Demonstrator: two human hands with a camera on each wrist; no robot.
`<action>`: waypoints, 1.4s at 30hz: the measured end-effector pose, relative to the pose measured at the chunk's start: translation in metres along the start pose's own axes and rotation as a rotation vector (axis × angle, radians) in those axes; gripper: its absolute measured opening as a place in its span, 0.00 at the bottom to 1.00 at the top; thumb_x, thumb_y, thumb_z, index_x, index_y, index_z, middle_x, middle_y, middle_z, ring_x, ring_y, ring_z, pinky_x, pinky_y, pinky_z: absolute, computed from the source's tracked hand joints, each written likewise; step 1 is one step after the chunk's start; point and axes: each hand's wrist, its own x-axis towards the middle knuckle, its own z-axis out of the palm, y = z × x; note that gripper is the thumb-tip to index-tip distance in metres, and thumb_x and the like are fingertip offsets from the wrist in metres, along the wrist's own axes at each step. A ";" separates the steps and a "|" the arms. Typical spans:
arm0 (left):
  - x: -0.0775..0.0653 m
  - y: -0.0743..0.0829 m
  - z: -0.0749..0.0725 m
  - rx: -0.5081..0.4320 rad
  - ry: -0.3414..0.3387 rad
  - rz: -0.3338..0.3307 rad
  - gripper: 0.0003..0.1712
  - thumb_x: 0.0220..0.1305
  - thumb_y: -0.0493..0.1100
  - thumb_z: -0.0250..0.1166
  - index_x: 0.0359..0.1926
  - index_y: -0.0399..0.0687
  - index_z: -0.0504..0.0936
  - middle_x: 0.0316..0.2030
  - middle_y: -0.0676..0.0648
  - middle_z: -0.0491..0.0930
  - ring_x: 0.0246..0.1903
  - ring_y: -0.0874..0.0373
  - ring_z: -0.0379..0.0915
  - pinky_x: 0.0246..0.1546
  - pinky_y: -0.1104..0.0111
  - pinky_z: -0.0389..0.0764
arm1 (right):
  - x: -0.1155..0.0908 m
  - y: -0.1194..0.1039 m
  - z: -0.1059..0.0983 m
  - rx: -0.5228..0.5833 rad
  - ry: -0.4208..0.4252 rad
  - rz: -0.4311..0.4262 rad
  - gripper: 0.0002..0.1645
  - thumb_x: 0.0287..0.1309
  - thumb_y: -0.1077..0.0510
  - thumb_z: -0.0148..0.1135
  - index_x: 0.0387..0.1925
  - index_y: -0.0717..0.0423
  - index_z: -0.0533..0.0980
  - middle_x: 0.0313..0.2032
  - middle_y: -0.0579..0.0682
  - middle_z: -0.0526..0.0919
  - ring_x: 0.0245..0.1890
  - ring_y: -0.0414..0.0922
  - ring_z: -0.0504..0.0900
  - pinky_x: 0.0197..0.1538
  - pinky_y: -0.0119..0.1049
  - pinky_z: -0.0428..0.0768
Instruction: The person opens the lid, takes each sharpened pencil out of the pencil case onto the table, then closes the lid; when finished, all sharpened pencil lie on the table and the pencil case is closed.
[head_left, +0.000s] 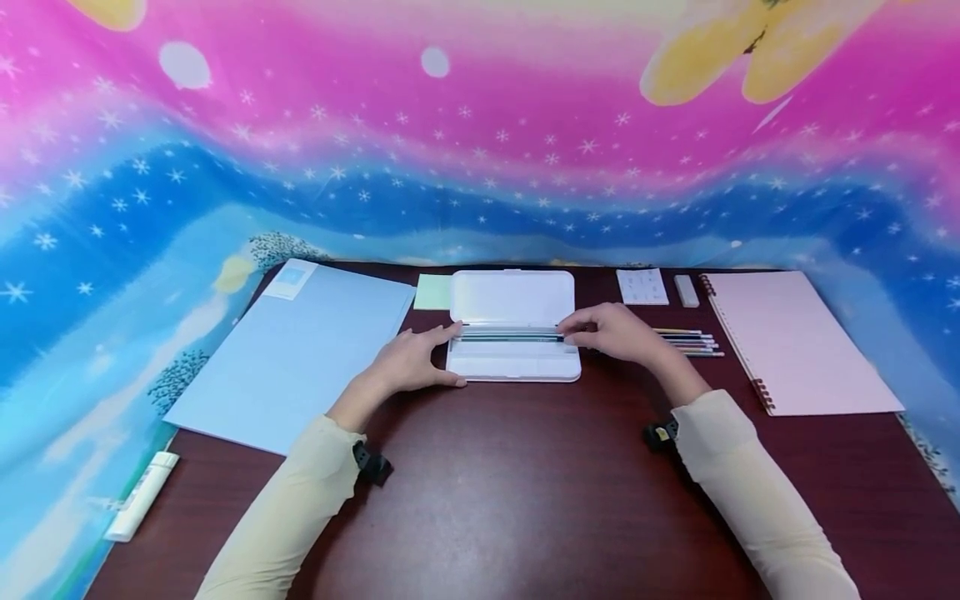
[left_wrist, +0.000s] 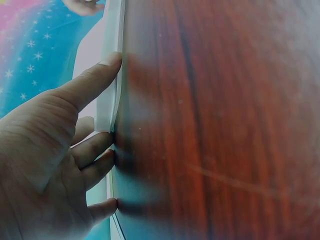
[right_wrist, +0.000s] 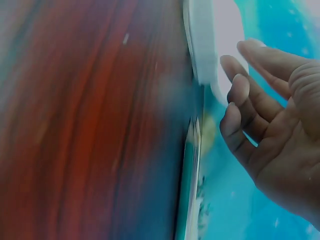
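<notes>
A white pencil case [head_left: 512, 367] lies unfolded on the dark table, its lid laid back toward the wall. Dark pencils [head_left: 510, 338] lie lengthwise inside, close to the hinge. My left hand [head_left: 408, 358] spans the case's left end, thumb against the front edge and index finger near the hinge. In the left wrist view, that thumb presses the case's rim [left_wrist: 112, 95] and the other fingertips touch the table. My right hand [head_left: 611, 329] is over the case's right end, fingertips right at the pencil ends. Its fingers [right_wrist: 239, 90] bend loosely in the right wrist view, with nothing visible between them.
More pencils [head_left: 690, 342] lie right of the case, beside a pink spiral notebook [head_left: 802, 342]. Behind are an eraser [head_left: 686, 291], a small printed sheet [head_left: 642, 287] and green sticky notes [head_left: 432, 292]. A blue folder [head_left: 300, 358] and a white glue stick [head_left: 142, 497] are left.
</notes>
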 end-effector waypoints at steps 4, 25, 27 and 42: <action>0.001 0.000 0.002 -0.003 -0.004 -0.004 0.57 0.55 0.68 0.73 0.80 0.62 0.55 0.76 0.42 0.63 0.74 0.45 0.62 0.78 0.45 0.54 | 0.007 -0.008 0.008 -0.029 -0.029 -0.002 0.15 0.66 0.56 0.66 0.53 0.45 0.86 0.52 0.47 0.89 0.53 0.46 0.84 0.55 0.49 0.82; 0.001 0.000 0.001 -0.005 -0.001 -0.011 0.57 0.55 0.68 0.72 0.80 0.63 0.55 0.76 0.43 0.63 0.75 0.46 0.61 0.79 0.46 0.52 | 0.017 -0.026 0.020 -0.261 -0.054 -0.006 0.11 0.65 0.57 0.67 0.46 0.41 0.88 0.44 0.43 0.90 0.43 0.41 0.86 0.50 0.45 0.84; 0.001 0.000 0.001 -0.004 0.000 -0.009 0.57 0.55 0.68 0.72 0.80 0.62 0.55 0.76 0.42 0.63 0.75 0.45 0.61 0.78 0.46 0.53 | 0.019 -0.028 0.020 -0.290 -0.061 0.001 0.11 0.65 0.57 0.68 0.45 0.41 0.88 0.40 0.41 0.90 0.38 0.40 0.83 0.45 0.42 0.82; 0.000 -0.001 0.002 -0.004 0.013 -0.009 0.57 0.55 0.68 0.73 0.80 0.62 0.56 0.75 0.42 0.64 0.74 0.45 0.62 0.78 0.45 0.54 | 0.015 -0.024 0.009 -0.258 -0.069 -0.036 0.10 0.64 0.57 0.66 0.43 0.40 0.87 0.38 0.39 0.86 0.34 0.40 0.77 0.38 0.36 0.77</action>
